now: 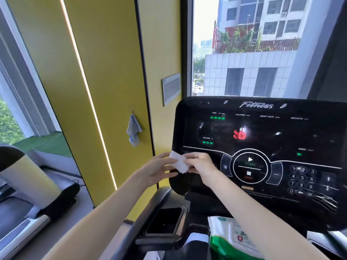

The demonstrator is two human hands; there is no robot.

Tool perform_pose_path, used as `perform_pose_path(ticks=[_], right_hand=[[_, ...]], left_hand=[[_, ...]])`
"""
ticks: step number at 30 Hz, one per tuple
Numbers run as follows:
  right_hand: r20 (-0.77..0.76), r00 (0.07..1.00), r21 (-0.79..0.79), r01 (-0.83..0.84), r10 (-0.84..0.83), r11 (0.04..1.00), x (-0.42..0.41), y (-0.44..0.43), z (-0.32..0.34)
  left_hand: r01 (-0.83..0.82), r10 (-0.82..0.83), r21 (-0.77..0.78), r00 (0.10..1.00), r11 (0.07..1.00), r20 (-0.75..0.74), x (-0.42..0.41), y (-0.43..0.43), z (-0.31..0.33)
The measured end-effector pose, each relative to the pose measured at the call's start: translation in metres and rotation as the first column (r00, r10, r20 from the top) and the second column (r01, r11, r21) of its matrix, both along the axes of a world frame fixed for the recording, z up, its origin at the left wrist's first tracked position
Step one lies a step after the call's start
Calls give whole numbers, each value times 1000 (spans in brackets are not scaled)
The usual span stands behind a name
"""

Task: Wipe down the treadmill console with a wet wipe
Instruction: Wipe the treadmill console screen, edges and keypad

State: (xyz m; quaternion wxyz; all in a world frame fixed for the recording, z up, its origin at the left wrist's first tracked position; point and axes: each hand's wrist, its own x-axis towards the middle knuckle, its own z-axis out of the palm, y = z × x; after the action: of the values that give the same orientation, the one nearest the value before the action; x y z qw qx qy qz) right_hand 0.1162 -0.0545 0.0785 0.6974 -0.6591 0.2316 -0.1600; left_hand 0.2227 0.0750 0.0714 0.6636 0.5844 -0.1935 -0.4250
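I held the wet wipe with both hands, in the air just by the low left edge of the treadmill console. My left grip pinched the wipe's left end and my right grip pinched its right end, fingers curled on it. I could not tell if the wipe touched the console yet. It looked small and still folded, so I think I was opening it up, and the wiping was not done yet. The console was lit up with green and red lights. If I rubbed hard over the big round start button, the belt might start under me. If the wipe was too wet, drops could run in around the number keys. If I let go with one grip, the wipe could slip and fall. The green and white pack of wipes lay under the console, partly behind my right arm, and I could not tell if its flap was open. The dark pocket on the left was too dark inside to tell what it held
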Motion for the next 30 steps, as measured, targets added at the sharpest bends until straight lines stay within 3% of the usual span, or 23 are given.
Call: perform_pose_path(ticks=[5,8,10,11,13,15,17,19,22,24,27,28,30], right_hand=[[16,999,-237,-45,51,971,-1,-19,20],[40,999,-435,41,-26,900,1,-28,24],[142,979,-670,206,-149,713,0,-36,22],[231,953,-779,302,-196,549,-1,-41,20],[354,907,-896,399,-229,193,-2,-54,18],[323,907,-946,321,-269,-53,-4,-69,21],[278,905,-958,235,-322,-167,-6,-81,27],[264,885,-959,200,-383,-199,-9,-91,34],[266,852,-962,203,-452,-182,-14,-103,42],[275,840,-960,216,-468,-177,-17,-114,45],[284,838,-958,226,-466,-177,-23,-131,46],[282,847,-958,228,-451,-171,-25,-134,45],[288,858,-957,247,-426,-149,-27,-135,47]], left_hand=[[68,-114,183,960,981,255,1,-21,22],[48,-119,208,930,977,346,5,-33,29],[-149,77,123,884,981,461,10,-40,39],[-300,241,29,819,954,520,13,-44,47],[-558,539,-179,589,810,601,20,-53,67],[-639,637,-313,370,703,676,27,-66,86],[-627,602,-381,179,679,778,33,-86,98],[-618,570,-412,73,670,818,35,-108,103],[-620,563,-406,71,672,823,29,-138,99],[-545,532,-411,78,731,843,15,-158,96],[-349,443,-414,5,841,896,8,-170,90],[-347,459,-429,4,834,888,14,-169,90],[-505,589,-469,101,725,802,29,-162,92]])
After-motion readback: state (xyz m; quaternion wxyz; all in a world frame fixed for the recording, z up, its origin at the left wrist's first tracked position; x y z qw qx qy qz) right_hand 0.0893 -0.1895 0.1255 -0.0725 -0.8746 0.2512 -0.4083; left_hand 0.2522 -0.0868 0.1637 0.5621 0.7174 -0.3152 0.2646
